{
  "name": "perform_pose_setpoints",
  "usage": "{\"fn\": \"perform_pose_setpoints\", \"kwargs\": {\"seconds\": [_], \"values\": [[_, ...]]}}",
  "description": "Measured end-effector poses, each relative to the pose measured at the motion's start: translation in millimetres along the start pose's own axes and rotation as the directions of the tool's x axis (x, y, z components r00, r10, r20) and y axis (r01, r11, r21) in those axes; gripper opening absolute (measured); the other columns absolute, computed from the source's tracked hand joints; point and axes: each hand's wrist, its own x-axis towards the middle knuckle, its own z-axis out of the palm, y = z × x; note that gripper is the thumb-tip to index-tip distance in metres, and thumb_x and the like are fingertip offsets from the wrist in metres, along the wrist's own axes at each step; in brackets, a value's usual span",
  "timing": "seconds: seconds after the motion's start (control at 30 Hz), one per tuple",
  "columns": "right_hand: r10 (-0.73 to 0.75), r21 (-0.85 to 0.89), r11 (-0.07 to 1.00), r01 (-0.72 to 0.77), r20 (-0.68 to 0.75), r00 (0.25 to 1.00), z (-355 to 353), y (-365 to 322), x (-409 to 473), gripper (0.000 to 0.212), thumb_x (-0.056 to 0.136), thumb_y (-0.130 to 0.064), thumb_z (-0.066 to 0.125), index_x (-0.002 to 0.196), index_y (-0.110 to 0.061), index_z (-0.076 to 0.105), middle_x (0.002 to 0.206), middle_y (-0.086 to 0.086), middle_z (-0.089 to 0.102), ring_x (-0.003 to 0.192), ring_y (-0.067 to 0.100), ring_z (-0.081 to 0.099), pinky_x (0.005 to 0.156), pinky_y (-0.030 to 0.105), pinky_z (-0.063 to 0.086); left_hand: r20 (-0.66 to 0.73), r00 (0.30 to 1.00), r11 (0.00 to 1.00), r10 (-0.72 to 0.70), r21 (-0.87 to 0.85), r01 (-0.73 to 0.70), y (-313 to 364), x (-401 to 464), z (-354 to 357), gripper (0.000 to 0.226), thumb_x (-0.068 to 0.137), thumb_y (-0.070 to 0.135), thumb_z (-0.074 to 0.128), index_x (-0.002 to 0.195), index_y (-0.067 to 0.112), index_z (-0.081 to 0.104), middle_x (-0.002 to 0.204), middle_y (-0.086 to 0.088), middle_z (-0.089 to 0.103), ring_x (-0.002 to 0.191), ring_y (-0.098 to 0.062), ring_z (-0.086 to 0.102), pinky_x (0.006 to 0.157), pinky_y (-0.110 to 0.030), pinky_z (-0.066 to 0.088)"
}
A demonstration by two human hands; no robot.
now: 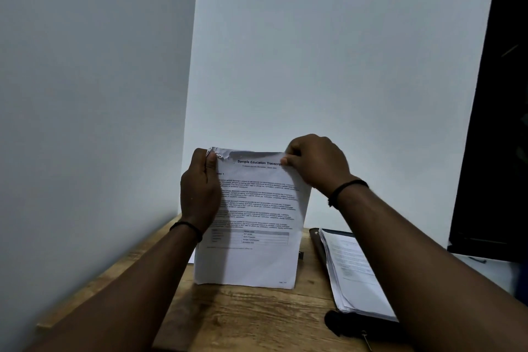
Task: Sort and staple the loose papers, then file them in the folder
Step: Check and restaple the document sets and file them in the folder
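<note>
Squaring step: my left hand point(200, 191) and right hand point(317, 163) pinch the transcript sheets point(254, 226) at the top corners, upright over the desk point(243, 314). Top-left corner crumpled. Next: flatten, staple, then into folder point(321, 248).

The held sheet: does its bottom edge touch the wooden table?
Cannot tell. In the head view the held sheet has its bottom edge low over the wooden table, but neither contact nor gap shows plainly.

Bare forearms, no sleeves showing. Thin black band on left wrist point(187, 228), another black band on right wrist point(345, 190).
</note>
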Motion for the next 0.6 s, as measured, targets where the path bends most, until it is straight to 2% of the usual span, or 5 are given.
{"fn": "perform_pose_setpoints", "kwargs": {"seconds": [0.1,0.2,0.33,0.53,0.6], "values": [[0.105,0.224,0.970,-0.096,-0.025,0.994,5.3,19.7,-0.5,0.015,0.087,-0.030,0.070,0.076,-0.020,0.070,0.083,-0.008,0.070,0.083,0.015,0.064,0.068,0.027,0.046,0.001,1.000,1.000,0.004,0.011,-0.005,0.6,0.0,0.5,0.025,0.105,0.032,0.036,0.084,0.021,0.039,0.064,0.006,0.044,0.059,-0.004,0.046,0.053,-0.021,0.031],[0.194,0.460,0.877,-0.140,-0.073,0.978,22.6,23.9,-7.6,0.015,0.088,-0.026,0.068,0.080,-0.014,0.069,0.085,-0.006,0.070,0.083,0.014,0.062,0.073,0.029,0.047,-0.004,1.000,1.000,-0.002,0.005,0.002,-0.3,0.0,1.3,0.024,0.105,0.031,0.037,0.084,0.021,0.040,0.065,0.007,0.045,0.060,-0.003,0.046,0.054,-0.021,0.031],[0.379,0.761,0.618,-0.197,-0.068,0.923,40.1,11.9,-14.7,0.020,0.091,-0.031,0.067,0.097,-0.012,0.061,0.092,-0.006,0.063,0.085,0.013,0.059,0.076,0.030,0.047,-0.022,1.000,1.000,0.001,-0.025,-0.001,3.6,6.5,-1.3,0.026,0.107,0.027,0.039,0.082,0.019,0.040,0.064,0.006,0.043,0.058,-0.004,0.043,0.054,-0.021,0.030],[0.399,0.893,0.443,-0.073,-0.124,0.909,55.8,1.6,-32.8,0.016,0.095,-0.024,0.066,0.089,-0.013,0.056,0.081,-0.006,0.057,0.065,0.001,0.051,0.060,0.011,0.043,-0.016,0.998,0.992,-0.057,-0.114,0.055,9.5,8.4,-3.1,0.030,0.104,0.032,0.041,0.078,0.020,0.040,0.067,0.006,0.042,0.061,-0.004,0.041,0.057,-0.021,0.033],[0.416,0.916,0.388,-0.107,-0.070,0.906,71.0,5.3,-47.3,0.012,0.095,-0.020,0.066,0.090,-0.011,0.060,0.080,-0.005,0.060,0.063,-0.001,0.054,0.062,0.015,0.046,0.012,0.996,0.986,-0.093,-0.138,0.094,0.9,-3.8,-4.4,0.037,0.101,0.045,0.041,0.074,0.020,0.038,0.066,0.007,0.040,0.061,-0.005,0.038,0.058,-0.024,0.034]]}}
